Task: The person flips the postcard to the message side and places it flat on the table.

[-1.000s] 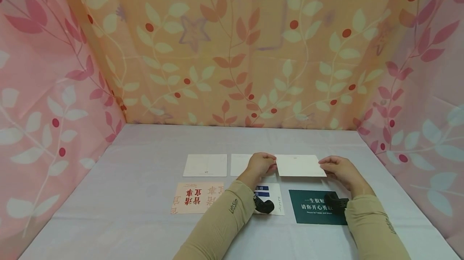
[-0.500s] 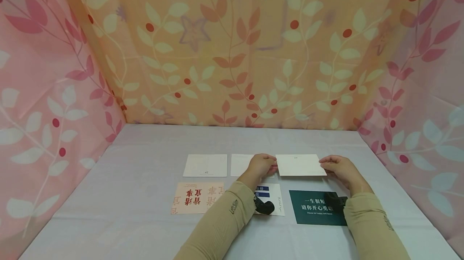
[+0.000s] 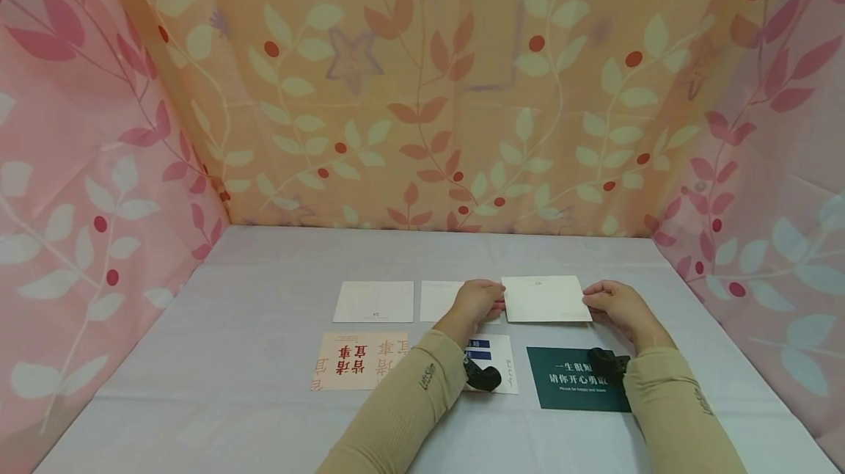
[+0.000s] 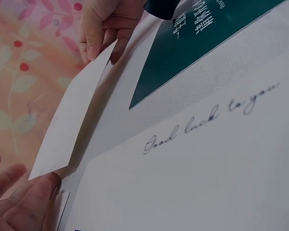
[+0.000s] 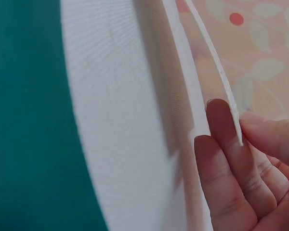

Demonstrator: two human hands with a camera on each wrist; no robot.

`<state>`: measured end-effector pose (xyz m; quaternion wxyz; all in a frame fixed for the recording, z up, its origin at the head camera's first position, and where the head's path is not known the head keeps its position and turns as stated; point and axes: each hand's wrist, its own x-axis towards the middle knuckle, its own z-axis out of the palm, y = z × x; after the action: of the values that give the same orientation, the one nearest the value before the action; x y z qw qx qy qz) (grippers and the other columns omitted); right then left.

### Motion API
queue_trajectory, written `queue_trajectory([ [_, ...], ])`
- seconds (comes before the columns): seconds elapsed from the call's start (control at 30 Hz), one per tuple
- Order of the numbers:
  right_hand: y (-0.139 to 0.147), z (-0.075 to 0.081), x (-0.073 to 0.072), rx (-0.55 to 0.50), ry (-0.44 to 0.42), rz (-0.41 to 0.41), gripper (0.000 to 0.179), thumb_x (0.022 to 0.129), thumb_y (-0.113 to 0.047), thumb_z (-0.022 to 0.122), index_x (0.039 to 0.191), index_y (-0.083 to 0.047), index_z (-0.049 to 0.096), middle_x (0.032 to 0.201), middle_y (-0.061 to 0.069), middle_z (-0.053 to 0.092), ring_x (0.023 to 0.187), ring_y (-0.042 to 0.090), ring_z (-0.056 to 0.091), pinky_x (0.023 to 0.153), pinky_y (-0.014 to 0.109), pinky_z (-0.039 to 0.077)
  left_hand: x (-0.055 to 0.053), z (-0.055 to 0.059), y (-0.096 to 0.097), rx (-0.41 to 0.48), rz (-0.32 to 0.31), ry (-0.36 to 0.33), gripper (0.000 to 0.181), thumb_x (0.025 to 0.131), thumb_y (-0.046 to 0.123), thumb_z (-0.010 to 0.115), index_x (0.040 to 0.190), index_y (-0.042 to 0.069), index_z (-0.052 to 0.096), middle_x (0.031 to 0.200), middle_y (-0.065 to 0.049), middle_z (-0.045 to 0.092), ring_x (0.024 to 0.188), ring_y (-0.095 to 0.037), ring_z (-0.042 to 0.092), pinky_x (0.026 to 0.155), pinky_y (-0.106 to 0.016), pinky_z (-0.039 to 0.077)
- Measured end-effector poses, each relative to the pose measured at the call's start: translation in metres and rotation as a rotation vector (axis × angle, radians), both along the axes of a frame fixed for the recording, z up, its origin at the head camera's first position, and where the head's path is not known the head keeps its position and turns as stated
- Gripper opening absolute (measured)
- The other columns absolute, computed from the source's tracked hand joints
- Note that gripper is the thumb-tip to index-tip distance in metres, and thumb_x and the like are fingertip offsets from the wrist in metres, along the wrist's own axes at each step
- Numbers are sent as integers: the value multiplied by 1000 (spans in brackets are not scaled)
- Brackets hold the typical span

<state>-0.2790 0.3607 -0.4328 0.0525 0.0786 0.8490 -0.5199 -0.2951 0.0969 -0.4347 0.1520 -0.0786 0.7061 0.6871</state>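
A white postcard with a tiny dark mark by its far edge is held between both hands in the head view. My left hand pinches its left edge, and my right hand pinches the right edge. From the left wrist, the postcard appears tilted, with a shadow on the cloth beneath. In the right wrist view its thin edge sits between thumb and fingers. A green postcard with white lettering lies nearer, partly covered by the right wrist's black camera.
Two white cards lie to the left, one plain and one partly behind the left hand. In front are a peach card with red characters and a white card reading "Good luck to you". Floral curtains surround the white-clothed table.
The held postcard's far edge has risen a little, so more of its face shows. My right hand has shifted slightly left and up; the left has hardly moved.
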Motion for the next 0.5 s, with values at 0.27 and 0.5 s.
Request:
queue_trajectory([
  [0.27, -2, -2, -2, 31, -12, -15, 29, 91, -14, 56, 110, 8, 53, 97, 11, 60, 78, 12, 59, 69, 24, 52, 1, 0, 1, 6, -6, -2, 16, 88, 19, 58, 98, 9, 67, 87, -7, 65, 76, -16, 63, 68, -27, 54],
  [0.5, -2, 1, -2, 27, -67, -20, 36, 91, -19, 56, 114, 9, 54, 94, 8, 62, 78, 13, 58, 68, 22, 52, 1, 2, 1, -3, -16, -10, 17, 89, 19, 58, 99, 10, 67, 91, -6, 64, 77, -14, 61, 69, -26, 53],
])
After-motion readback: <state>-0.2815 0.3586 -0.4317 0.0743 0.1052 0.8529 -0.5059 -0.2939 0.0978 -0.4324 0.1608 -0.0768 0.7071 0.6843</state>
